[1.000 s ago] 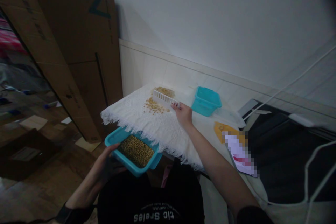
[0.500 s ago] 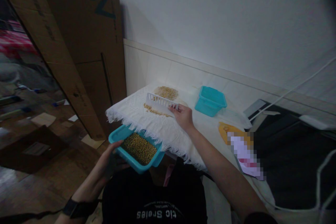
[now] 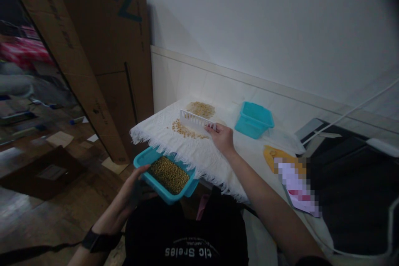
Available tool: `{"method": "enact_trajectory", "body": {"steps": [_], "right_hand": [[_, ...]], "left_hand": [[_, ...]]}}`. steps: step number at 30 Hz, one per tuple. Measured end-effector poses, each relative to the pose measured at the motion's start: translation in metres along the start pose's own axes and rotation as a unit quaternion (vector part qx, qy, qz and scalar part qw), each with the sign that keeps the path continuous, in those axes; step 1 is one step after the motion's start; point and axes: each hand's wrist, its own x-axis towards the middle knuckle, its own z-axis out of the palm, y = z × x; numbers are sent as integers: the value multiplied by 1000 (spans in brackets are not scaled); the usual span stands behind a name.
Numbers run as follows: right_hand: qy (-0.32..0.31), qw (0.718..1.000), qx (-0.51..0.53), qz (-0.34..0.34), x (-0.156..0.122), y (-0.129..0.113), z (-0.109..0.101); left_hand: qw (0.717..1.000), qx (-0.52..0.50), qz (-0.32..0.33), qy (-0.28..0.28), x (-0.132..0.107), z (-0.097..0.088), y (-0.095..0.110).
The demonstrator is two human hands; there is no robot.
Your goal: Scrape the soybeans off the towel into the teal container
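Observation:
My left hand point(image 3: 136, 183) grips the near left rim of a turquoise plastic basin point(image 3: 168, 196). Dried soybeans point(image 3: 171, 174) fill much of it, and it sits just below the table's fringed edge. Pinched in my right hand point(image 3: 220, 136) is the right end of a white slotted plastic strip point(image 3: 196, 120), which stands on edge on the white cloth point(image 3: 162, 133). Loose soybeans point(image 3: 183, 129) lie scattered on the near side of the strip. Behind it spreads a larger patch of pale beans point(image 3: 202, 109).
A second turquoise basin point(image 3: 254, 119) stands at the back right by the wall. Right of the cloth lie a yellow item point(image 3: 271, 158), a partly blurred packet point(image 3: 296, 191) and a black object point(image 3: 349, 183) with white cables. A tall cardboard box point(image 3: 118, 91) rises at the left.
The beans near the strip are more spread out than before, and a few lie farther left. Both hands keep their hold; the whole view has shifted slightly.

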Motion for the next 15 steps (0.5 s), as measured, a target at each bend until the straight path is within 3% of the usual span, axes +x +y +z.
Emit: {"method": "enact_trajectory", "body": {"steps": [7, 15], "right_hand": [[0, 1000, 21, 7, -2, 4, 2], [-1, 999, 41, 3, -7, -6, 4]], "left_hand": [[1000, 12, -1, -22, 8, -11, -6], [1000, 10, -6, -18, 7, -9, -8]]}}
